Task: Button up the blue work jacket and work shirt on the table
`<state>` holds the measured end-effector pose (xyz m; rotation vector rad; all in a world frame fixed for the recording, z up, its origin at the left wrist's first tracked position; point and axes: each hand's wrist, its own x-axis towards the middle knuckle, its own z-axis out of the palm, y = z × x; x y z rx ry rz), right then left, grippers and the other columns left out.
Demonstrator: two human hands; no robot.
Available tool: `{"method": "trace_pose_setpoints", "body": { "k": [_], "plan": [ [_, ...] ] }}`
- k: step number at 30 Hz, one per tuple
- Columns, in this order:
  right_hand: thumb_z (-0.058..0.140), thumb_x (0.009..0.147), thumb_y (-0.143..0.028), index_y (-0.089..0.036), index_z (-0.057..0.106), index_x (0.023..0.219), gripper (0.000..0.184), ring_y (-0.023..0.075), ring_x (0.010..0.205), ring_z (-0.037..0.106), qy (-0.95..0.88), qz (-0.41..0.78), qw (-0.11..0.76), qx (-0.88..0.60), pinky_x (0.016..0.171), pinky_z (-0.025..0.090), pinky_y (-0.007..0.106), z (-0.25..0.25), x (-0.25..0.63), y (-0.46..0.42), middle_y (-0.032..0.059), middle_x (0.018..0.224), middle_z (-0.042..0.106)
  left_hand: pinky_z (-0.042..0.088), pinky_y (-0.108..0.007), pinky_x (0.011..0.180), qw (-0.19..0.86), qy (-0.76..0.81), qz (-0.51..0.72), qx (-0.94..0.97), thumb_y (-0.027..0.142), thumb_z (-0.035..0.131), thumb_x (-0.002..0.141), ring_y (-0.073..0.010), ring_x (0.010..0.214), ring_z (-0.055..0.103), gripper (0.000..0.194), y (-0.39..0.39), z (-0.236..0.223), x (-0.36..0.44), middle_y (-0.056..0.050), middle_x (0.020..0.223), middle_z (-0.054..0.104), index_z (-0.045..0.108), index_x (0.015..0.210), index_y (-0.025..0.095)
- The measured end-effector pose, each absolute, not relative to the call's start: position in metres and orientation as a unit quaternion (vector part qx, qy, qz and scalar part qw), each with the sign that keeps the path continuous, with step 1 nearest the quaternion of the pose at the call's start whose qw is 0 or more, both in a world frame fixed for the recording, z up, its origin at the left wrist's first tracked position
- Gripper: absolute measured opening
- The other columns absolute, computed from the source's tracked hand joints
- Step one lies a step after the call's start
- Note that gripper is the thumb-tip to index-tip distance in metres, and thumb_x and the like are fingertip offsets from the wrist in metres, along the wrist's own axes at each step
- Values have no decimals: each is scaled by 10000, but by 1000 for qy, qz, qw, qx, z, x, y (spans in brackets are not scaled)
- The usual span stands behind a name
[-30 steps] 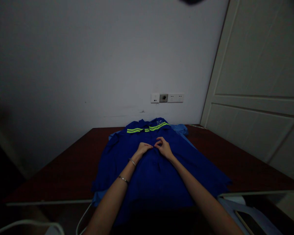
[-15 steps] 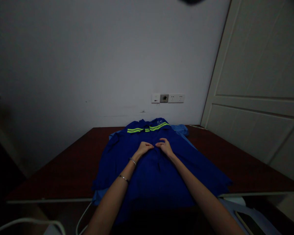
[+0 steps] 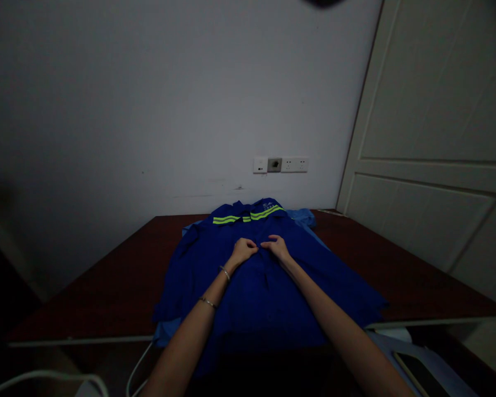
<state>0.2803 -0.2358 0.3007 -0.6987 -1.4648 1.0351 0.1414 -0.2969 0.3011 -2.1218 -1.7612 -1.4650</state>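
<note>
A dark blue work jacket (image 3: 221,275) with yellow-green and grey stripes across its chest lies spread out, its collar toward the wall. My left hand (image 3: 244,250) pinches the cloth at the front opening, halfway down the jacket. Close beside it, my right hand (image 3: 276,247) is closed with thumb and forefinger on the other side of the same opening. The fingertips nearly meet; any button between them is too small to make out. Under the jacket a lighter blue garment (image 3: 306,216) shows at the edges.
The dark red table (image 3: 119,275) stands against a wall with sockets (image 3: 294,164). A panelled door (image 3: 430,182) is at the right. Below the front edge are a phone (image 3: 419,375) at right and a white cable (image 3: 45,375) at left.
The view has shifted very slightly. Both hands stay at the jacket's front opening, with only small finger movements.
</note>
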Motion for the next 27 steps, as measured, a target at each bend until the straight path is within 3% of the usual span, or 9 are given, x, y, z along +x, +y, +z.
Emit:
{"method": "trace_pose_setpoints", "body": {
  "k": [4, 8, 11, 15, 21, 27],
  "plan": [
    [684, 530, -108, -145, 470, 913, 441, 121, 454, 526, -629, 437, 566, -305, 451, 397, 217, 301, 281, -237, -53, 488, 552, 420, -226, 698, 93, -579, -445, -677, 226, 562, 667, -151, 747, 602, 190, -303, 301, 146, -25, 774, 693, 703, 778, 164],
    [677, 507, -107, -151, 503, 832, 371, 101, 427, 482, -651, 426, 554, -296, 432, 354, 203, 302, 281, -237, -57, 479, 543, 424, -231, 715, 110, -579, -439, -678, 221, 568, 677, -150, 755, 607, 167, -304, 301, 147, -28, 789, 694, 697, 771, 171],
    [674, 506, -128, -160, 528, 807, 337, 92, 471, 499, -684, 387, 556, -271, 473, 374, 201, 304, 283, -240, -38, 583, 592, 428, -226, 693, 87, -576, -463, -668, 204, 592, 663, -142, 740, 602, 200, -306, 306, 146, -30, 808, 686, 684, 834, 158],
    [632, 584, -212, -150, 569, 792, 225, 106, 591, 546, -757, 249, 558, -231, 579, 418, 222, 307, 297, -258, 14, 745, 627, 418, -205, 652, 96, -540, -479, -685, 169, 596, 644, -134, 723, 583, 215, -326, 316, 147, -47, 813, 671, 680, 836, 120],
    [513, 687, -183, -162, 616, 752, 123, 126, 634, 563, -852, 109, 458, -229, 590, 391, 212, 296, 333, -323, 18, 681, 625, 347, -176, 509, -8, -510, -267, -818, 212, 574, 678, -99, 555, 522, 197, -377, 316, 150, -9, 672, 664, 705, 796, 123],
    [579, 696, -286, -186, 630, 827, 173, 178, 765, 582, -877, -45, 349, -326, 626, 367, 238, 275, 341, -364, 55, 830, 638, 352, -183, 524, 20, -517, -236, -823, 287, 644, 659, -116, 598, 554, 201, -396, 298, 155, -10, 721, 669, 699, 815, 173]
  ]
}}
